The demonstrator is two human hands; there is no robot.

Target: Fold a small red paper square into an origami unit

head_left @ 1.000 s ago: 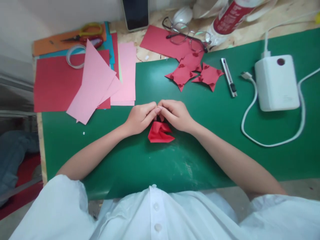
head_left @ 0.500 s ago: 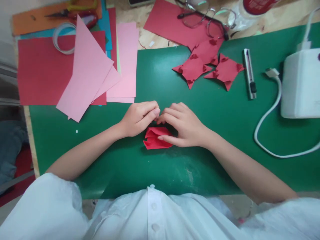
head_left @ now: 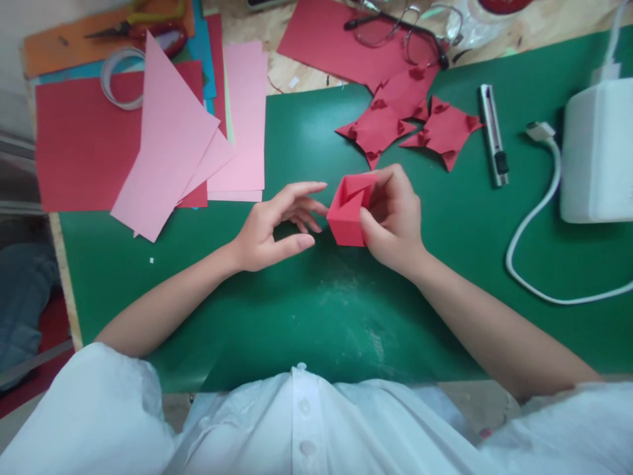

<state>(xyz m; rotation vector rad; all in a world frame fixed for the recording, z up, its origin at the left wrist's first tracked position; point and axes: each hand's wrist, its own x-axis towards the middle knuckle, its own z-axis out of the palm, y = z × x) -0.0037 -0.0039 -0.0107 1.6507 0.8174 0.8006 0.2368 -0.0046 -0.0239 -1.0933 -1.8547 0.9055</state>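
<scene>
Box of red paper (head_left: 346,227), flap (head_left: 355,190) inside, pinched in right hand (head_left: 397,221); left hand (head_left: 267,232) spread beside.

And here the pale wooden desk (head_left: 281,69) is topped by a smooth green mat (head_left: 316,343), where red paper stars (head_left: 442,135), a slim silver cutter (head_left: 493,135) and a boxy white device (head_left: 601,155) are laid!

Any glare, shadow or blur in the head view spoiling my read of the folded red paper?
Head view: a soft sheen on the green mat, clear of the folded red paper; head view: soft shading inside its fold, edges still readable; head view: dim shadow below the left hand; head view: scissors look slightly soft near the top edge.
</scene>
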